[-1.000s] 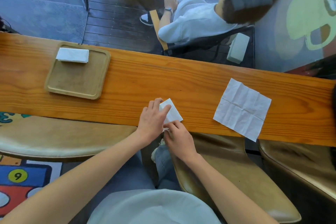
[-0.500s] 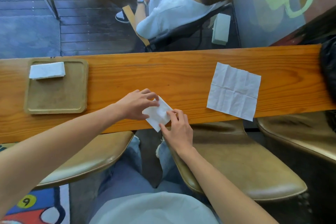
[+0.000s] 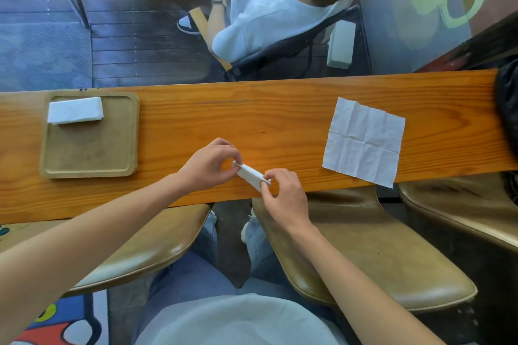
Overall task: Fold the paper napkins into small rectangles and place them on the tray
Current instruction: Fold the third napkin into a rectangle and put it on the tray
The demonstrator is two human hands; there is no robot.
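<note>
A narrow folded white napkin (image 3: 250,174) is held just above the wooden counter (image 3: 252,117) near its front edge. My left hand (image 3: 208,164) pinches its left end and my right hand (image 3: 283,194) pinches its right end. A square wooden tray (image 3: 89,159) lies at the counter's left with one folded napkin (image 3: 75,110) in its far left corner. An unfolded, creased white napkin (image 3: 364,141) lies flat on the right of the counter, its near corner reaching the front edge.
Tan padded stools (image 3: 364,249) stand under the counter on both sides of my legs. Beyond the counter a person in a white shirt (image 3: 263,14) sits on a chair. A dark object (image 3: 508,103) sits at the counter's far right end.
The napkin was pressed flat under both hands; now it is folded narrower and lifted, pinched at each end. The camera view has shifted, so the tray appears further right.
</note>
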